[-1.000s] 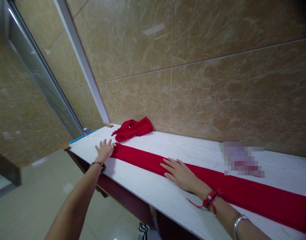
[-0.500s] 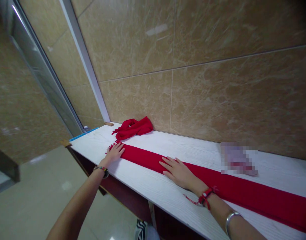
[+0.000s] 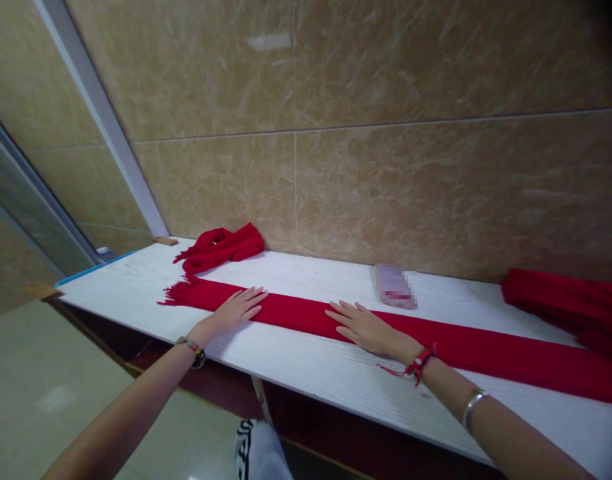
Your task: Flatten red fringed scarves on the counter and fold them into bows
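Note:
A long red scarf [image 3: 296, 312] lies stretched flat along the white tabletop, its fringe [image 3: 179, 291] spread at the left end; the right end runs out of view. My left hand [image 3: 233, 311] rests palm down on it a little in from the fringe, fingers spread. Further right, my right hand [image 3: 366, 328] lies flat on the same strip with its fingers apart. Neither hand grips the cloth. Behind the fringed end sits a crumpled red scarf [image 3: 231, 245], close to the wall.
A blurred, phone-like object [image 3: 393, 283] lies at the back of the white table [image 3: 306, 363]. Folded red cloth [image 3: 556, 297] is at the far right. The tiled wall [image 3: 386, 187] closes off the back, and open shelves [image 3: 331, 427] are below.
My left hand has slid right along the scarf, away from the fringe, closer to my right hand. The view has turned right, bringing the folded red cloth into sight.

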Demonstrator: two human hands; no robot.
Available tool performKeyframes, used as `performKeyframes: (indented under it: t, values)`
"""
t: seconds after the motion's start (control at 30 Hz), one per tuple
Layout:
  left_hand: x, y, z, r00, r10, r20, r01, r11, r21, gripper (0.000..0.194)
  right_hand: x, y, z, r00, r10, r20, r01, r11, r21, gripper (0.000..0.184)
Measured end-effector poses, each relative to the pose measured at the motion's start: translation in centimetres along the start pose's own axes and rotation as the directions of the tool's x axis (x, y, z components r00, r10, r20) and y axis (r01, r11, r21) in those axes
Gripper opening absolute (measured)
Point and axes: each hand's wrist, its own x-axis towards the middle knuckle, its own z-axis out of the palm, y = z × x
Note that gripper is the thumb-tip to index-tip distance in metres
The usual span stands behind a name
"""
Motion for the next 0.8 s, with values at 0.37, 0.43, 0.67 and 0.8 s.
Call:
performKeyframes:
  t: [0.37,0.43,0.67,0.8]
  values:
    - [1.6,2.2,-1.6,0.948,-0.311,0.061,0.311,0.95,0.008,0.044,-12.7,6.7,-1.1,0.942,0.322,-0.095,-0.331,0.937,-0.11,0.05]
    - [4.3,7.0,-1.7,0.973,-0.229,0.026,0.229,0.973,-0.012,0.046,-10.2,4.6,-1.3,0.945,0.274,-0.178,-0.296,0.949,-0.107,0.049]
    - [8.9,19.0,-0.3,0.998,-0.004,-0.067,0.005,1.0,0.017,0.046,-2.6,-0.8,0.4,0.947,0.214,-0.241,-0.241,0.966,-0.091,0.049]
    - [8.2,15.8,0.3,0.991,-0.127,-0.047,0.128,0.991,0.025,0.049,-8.3,3.1,0.6,0.923,0.286,-0.259,-0.332,0.93,-0.157,0.049]
